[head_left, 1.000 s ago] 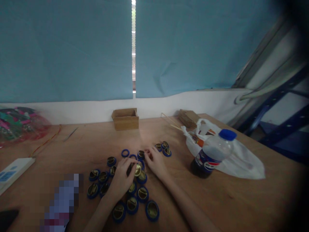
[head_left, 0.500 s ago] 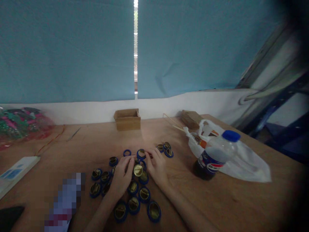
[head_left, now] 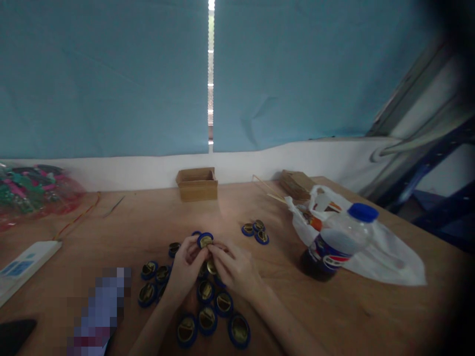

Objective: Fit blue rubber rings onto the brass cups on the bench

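Observation:
Both hands meet over a heap of blue-rimmed round discs with gold centres (head_left: 208, 316) on the wooden table (head_left: 148, 222). My left hand (head_left: 186, 269) and my right hand (head_left: 232, 269) pinch one such disc (head_left: 205, 240) together, lifted just above the heap. Fingers of both hands are closed on it. A gold piece (head_left: 211, 267) shows below the fingers. Three more discs (head_left: 256, 231) lie apart to the right.
A soda bottle with a blue cap (head_left: 336, 244) stands at the right on a white plastic bag (head_left: 386, 257). A small cardboard box (head_left: 197, 184) sits by the back wall, a flat brown pack (head_left: 297, 184) further right. At left lie a white device (head_left: 22, 264) and a bag of coloured items (head_left: 33, 190).
Both hands have drawn together and lifted one blue-rimmed disc off the heap; before, they rested flat among the discs.

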A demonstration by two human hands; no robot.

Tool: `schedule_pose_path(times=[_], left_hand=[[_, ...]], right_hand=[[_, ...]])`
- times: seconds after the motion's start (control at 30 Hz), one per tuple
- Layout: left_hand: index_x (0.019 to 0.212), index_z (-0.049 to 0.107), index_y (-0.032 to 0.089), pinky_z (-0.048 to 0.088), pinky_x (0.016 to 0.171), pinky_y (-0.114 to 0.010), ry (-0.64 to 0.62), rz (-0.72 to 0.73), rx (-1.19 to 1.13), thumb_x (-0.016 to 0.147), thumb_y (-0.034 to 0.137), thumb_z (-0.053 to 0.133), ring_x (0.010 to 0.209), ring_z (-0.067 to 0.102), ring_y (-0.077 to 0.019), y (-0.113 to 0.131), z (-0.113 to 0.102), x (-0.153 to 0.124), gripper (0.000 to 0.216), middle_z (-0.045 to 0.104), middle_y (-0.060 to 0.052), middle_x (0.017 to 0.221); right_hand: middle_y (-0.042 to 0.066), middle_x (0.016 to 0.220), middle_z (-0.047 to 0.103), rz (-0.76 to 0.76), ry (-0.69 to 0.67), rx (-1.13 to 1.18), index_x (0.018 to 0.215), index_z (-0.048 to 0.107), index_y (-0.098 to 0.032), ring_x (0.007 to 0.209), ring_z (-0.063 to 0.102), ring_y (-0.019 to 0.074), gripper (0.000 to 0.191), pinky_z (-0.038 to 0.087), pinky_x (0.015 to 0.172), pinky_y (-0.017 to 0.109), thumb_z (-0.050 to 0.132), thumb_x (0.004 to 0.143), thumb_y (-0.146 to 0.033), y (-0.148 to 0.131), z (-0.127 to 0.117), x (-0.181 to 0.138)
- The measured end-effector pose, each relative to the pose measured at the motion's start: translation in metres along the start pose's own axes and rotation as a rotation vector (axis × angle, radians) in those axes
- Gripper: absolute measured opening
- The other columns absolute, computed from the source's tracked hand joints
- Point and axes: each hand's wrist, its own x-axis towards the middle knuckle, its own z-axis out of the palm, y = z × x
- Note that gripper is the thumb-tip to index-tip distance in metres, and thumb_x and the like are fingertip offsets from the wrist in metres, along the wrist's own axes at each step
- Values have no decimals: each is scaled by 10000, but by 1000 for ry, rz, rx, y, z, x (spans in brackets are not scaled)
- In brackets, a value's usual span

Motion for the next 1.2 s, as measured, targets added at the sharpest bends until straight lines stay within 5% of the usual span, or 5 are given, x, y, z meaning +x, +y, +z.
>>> schedule_pose_path(times=[0.23,1.2], left_hand=[[980,529,171,490,897,-338,-94,91,145,812,268,612,996,633,-199,2,3,-4,211,668,-83,1042],[1076,599,188,517,827,-332,-190,55,193,681,129,701,943,632,-213,-1,2,-7,412,666,-64,1036]], right_hand=[[88,996,612,282,80,261,1142,510,-197,866,616,198,256,538,749,333,507,886,-192,0,-4,2],[59,908,617,326,142,230,952,598,-205,817,603,182,105,511,706,305,513,891,-194,0,8,-5]])
